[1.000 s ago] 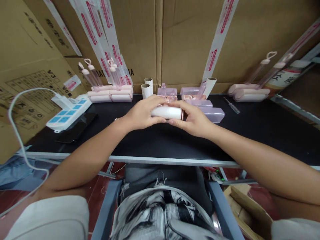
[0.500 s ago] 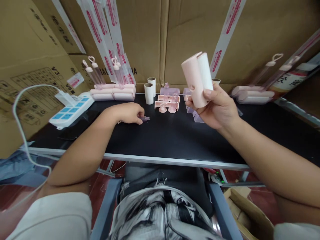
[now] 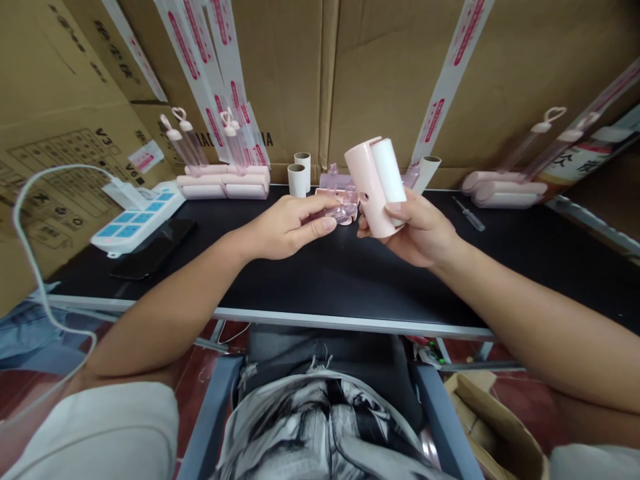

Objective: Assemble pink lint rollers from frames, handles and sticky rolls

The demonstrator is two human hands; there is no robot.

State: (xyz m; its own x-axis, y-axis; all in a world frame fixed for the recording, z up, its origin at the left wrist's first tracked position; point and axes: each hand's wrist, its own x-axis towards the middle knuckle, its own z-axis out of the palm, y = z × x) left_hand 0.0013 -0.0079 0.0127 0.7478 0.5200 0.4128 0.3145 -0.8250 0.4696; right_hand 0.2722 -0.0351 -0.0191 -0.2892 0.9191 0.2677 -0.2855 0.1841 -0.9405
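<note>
My right hand (image 3: 417,227) grips a pink cylindrical holder (image 3: 369,189) with a white roll (image 3: 389,171) set in its side, tilted above the table. A small dark hole shows in the pink wall. Just left of it, my left hand (image 3: 295,227) pinches a clear pinkish plastic stick (image 3: 341,213) between thumb and fingers, its tip pointing at the holder with a small gap. Behind my hands lie translucent purple pieces (image 3: 336,181) and pink parts, partly hidden.
White tubes (image 3: 297,181) stand at the back, another (image 3: 429,172) right of centre. Pink rollers with heart-topped sticks lie at back left (image 3: 245,181) and back right (image 3: 510,190). A power strip (image 3: 137,220), a phone (image 3: 155,250) and a screwdriver (image 3: 469,213) are on the black table (image 3: 320,287).
My left hand has lifted the clear stick off the table and moved right towards the holder. My right hand has lowered the holder and brought it slightly left.
</note>
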